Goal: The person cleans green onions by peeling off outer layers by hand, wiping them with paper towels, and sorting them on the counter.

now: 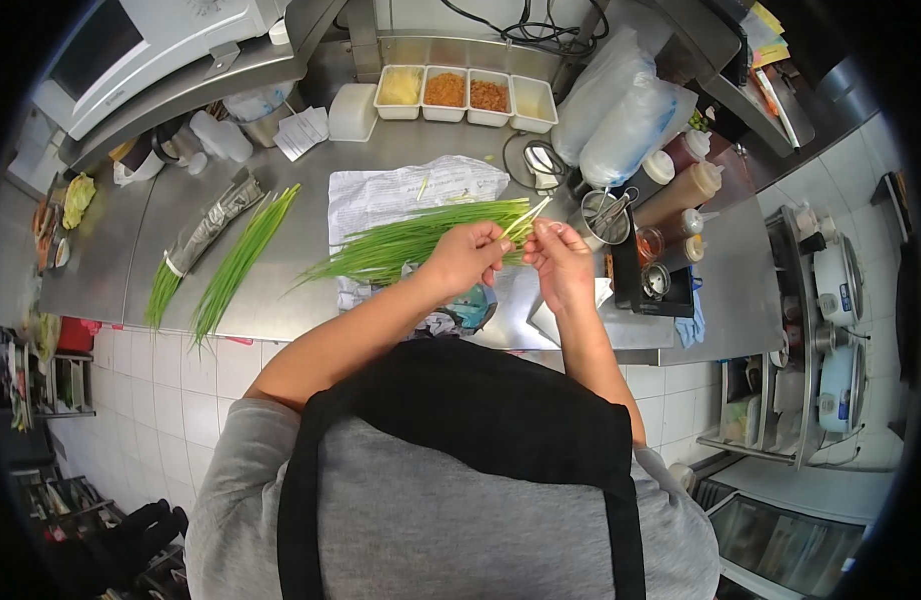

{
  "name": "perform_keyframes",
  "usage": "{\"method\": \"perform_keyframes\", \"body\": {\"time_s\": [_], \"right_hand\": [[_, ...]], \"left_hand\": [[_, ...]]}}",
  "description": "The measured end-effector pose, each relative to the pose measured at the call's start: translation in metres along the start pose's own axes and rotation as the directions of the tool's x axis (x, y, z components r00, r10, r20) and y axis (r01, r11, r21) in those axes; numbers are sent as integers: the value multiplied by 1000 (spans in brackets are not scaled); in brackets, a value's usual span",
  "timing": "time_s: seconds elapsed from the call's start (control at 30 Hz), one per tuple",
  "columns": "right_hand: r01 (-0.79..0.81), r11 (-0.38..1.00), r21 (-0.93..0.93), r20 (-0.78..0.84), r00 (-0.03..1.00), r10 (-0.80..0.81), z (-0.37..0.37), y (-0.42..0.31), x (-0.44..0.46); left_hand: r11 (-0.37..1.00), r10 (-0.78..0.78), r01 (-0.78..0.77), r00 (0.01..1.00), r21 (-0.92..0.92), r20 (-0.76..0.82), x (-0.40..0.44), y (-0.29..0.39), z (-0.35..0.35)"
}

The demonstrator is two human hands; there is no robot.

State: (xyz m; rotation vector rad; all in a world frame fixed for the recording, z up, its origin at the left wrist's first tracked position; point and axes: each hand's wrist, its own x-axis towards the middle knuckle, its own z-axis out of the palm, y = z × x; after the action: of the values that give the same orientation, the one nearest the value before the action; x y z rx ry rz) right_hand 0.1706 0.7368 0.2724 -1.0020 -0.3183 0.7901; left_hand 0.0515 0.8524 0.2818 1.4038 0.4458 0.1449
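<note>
A pile of long green chives (411, 238) lies on a printed paper sheet (356, 195), its pale stem ends pointing right. My left hand (468, 258) is closed on some chives near their pale ends. Just right of it, my right hand (561, 258) has its thumb and fingers pinched together at the pale stem tips; what exactly lies between them is too small to make out. Further left on the steel counter lie a loose bunch of chives (243, 262) and another bunch wrapped in newspaper (213, 228).
White containers of chopped food (446, 92) stand at the back. Clear plastic bags (626, 110), a metal cup (606, 218), sauce bottles (689, 190) and a black tray (631, 290) are at the right. Below my hands sits a bag-lined container (471, 308).
</note>
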Motion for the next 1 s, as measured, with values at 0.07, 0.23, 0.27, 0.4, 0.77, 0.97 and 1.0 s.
{"method": "perform_keyframes", "body": {"time_s": [0.07,0.23,0.27,0.4,0.77,0.97,1.0], "right_hand": [[67,994,-82,-14,998,-69,-3,-4,2],[629,94,-772,435,630,-643,4,-19,-8],[642,33,-766,490,616,-617,9,-22,-13],[708,-285,-646,723,447,-527,9,-22,-5],[712,-96,-696,650,567,-506,23,-4,4],[433,823,-369,173,901,-397,20,12,22],[403,828,-389,175,915,-364,19,9,20]], "left_hand": [[1000,25,-25,1000,12,-13,3,-6,-4],[1000,14,-14,1000,2,-5,1,-4,-15],[1000,9,-9,1000,4,0,1,-5,-17],[997,-51,49,998,61,38,-8,8,-19],[901,159,-145,987,408,-1,-25,8,-41],[463,462,-39,863,886,-203,-70,64,-122],[447,433,89,849,890,-302,-79,73,-141]]}}
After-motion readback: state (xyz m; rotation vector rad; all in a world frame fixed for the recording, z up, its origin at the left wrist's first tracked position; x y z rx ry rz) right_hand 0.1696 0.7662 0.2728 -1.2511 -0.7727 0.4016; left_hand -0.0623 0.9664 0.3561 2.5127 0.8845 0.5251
